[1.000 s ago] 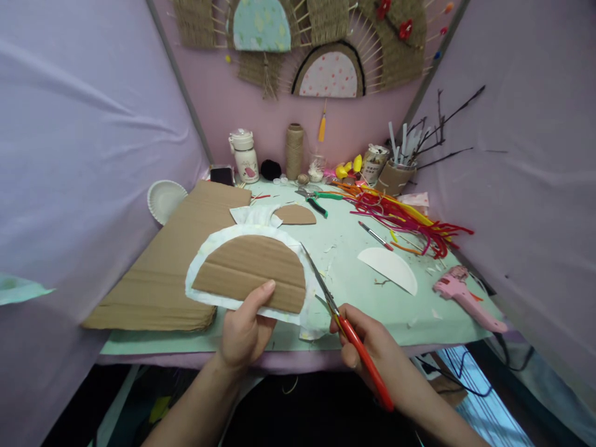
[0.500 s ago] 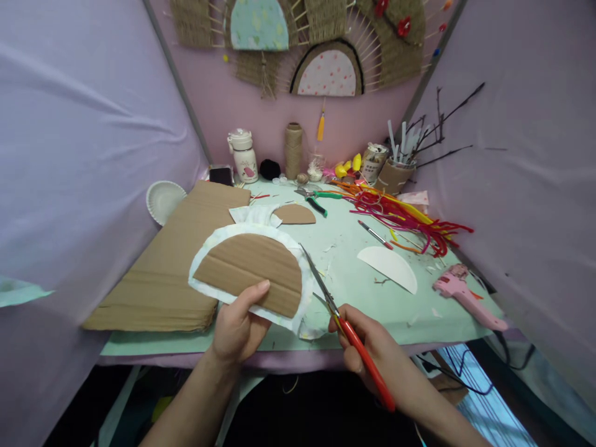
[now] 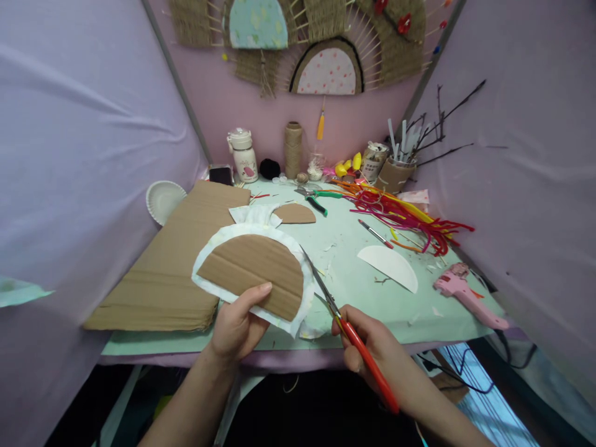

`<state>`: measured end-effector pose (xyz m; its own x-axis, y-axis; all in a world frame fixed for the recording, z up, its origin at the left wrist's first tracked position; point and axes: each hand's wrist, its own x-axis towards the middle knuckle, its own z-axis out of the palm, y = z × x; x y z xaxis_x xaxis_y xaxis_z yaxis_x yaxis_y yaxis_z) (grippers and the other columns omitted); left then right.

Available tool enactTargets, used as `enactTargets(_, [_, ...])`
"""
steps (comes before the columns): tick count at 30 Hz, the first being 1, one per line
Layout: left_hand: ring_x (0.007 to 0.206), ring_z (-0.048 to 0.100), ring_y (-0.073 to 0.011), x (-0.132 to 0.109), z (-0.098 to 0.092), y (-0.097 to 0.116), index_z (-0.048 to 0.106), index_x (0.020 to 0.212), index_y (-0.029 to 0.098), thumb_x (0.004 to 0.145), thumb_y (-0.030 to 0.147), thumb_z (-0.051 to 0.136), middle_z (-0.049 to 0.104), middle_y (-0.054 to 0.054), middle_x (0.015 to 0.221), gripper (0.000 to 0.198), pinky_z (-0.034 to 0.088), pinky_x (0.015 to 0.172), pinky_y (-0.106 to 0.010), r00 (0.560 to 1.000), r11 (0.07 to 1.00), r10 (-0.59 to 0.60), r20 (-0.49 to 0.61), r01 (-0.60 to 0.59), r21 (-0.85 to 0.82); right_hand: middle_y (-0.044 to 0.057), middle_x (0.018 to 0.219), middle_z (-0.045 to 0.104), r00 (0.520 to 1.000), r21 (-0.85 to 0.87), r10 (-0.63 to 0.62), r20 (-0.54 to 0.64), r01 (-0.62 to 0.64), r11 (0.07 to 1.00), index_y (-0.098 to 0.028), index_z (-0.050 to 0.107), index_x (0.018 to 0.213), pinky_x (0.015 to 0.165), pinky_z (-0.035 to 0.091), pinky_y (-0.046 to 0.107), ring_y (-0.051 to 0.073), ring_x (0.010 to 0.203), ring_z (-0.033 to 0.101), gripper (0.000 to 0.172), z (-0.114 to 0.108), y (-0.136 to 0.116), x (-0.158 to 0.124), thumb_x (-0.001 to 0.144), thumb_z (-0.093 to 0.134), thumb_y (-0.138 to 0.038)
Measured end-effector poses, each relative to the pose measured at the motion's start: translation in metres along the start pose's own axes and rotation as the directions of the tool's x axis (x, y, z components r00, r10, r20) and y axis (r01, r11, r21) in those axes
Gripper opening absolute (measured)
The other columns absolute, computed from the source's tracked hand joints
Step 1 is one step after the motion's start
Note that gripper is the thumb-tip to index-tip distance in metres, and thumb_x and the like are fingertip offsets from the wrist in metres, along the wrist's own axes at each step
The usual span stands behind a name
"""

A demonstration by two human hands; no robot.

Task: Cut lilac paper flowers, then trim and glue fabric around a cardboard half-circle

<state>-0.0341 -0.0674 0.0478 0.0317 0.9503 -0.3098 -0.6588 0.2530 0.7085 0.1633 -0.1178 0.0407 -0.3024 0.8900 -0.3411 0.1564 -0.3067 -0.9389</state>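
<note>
My left hand (image 3: 239, 326) grips a cardboard half-disc (image 3: 256, 270) by its lower edge, thumb on top. Pale fabric (image 3: 223, 233) lies behind the cardboard and shows as a border all round it. In my right hand (image 3: 367, 341) is a pair of scissors (image 3: 361, 347) with red handles. Their blades are parted and point up and away, beside the right edge of the fabric. Whether a blade touches the fabric I cannot tell. A strip of pale fabric (image 3: 311, 330) lies under the right corner of the piece.
Large cardboard sheets (image 3: 162, 273) lie at the left. A white paper half-disc (image 3: 388, 266), a pink glue gun (image 3: 468, 295), a pen (image 3: 375, 233) and red pipe cleaners (image 3: 395, 214) are on the right. Pliers (image 3: 316, 202) and a smaller cardboard half-disc (image 3: 295, 214) lie farther back.
The fabric-backed cardboard has shifted very slightly to the right with my left hand. The scissors have barely moved.
</note>
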Motion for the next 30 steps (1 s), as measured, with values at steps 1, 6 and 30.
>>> enactTargets(1, [0.104, 0.063, -0.0305, 0.000, 0.000, 0.000, 0.059, 0.120, 0.024, 0.063, 0.018, 0.075, 0.073, -0.004, 0.098, 0.059, 0.050, 0.092, -0.044, 1.000, 1.000, 0.001, 0.001, -0.001, 0.003, -0.010, 0.053, 0.038, 1.000, 0.003, 0.009, -0.005, -0.009, 1.000, -0.023, 0.037, 0.072, 0.043, 0.017, 0.021, 0.007, 0.045, 0.037, 0.017, 0.000, 0.001, 0.000, 0.066, 0.053, -0.019])
enactTargets(6, [0.105, 0.063, -0.0302, 0.000, -0.002, 0.001, 0.058, 0.121, 0.024, 0.064, 0.018, 0.074, 0.073, -0.004, 0.100, 0.060, 0.050, 0.093, -0.044, 1.000, 1.000, -0.011, 0.023, 0.010, 0.015, -0.010, 0.051, 0.040, 1.000, 0.025, 0.029, -0.005, -0.029, 0.999, -0.022, 0.038, 0.073, 0.043, 0.017, 0.020, 0.007, 0.044, 0.037, 0.016, -0.001, 0.008, 0.001, 0.066, 0.051, -0.015])
enactTargets(30, [0.104, 0.063, -0.0299, 0.000, -0.005, -0.002, 0.059, 0.120, 0.023, 0.064, 0.019, 0.075, 0.072, -0.004, 0.101, 0.059, 0.050, 0.092, -0.043, 0.998, 0.997, -0.045, 0.045, 0.041, 0.071, -0.006, 0.061, 0.048, 0.996, -0.086, -0.069, 0.052, 0.073, 0.994, -0.023, 0.035, 0.080, 0.048, 0.022, 0.023, 0.010, 0.051, 0.040, 0.019, 0.000, -0.005, -0.005, 0.066, 0.046, -0.017])
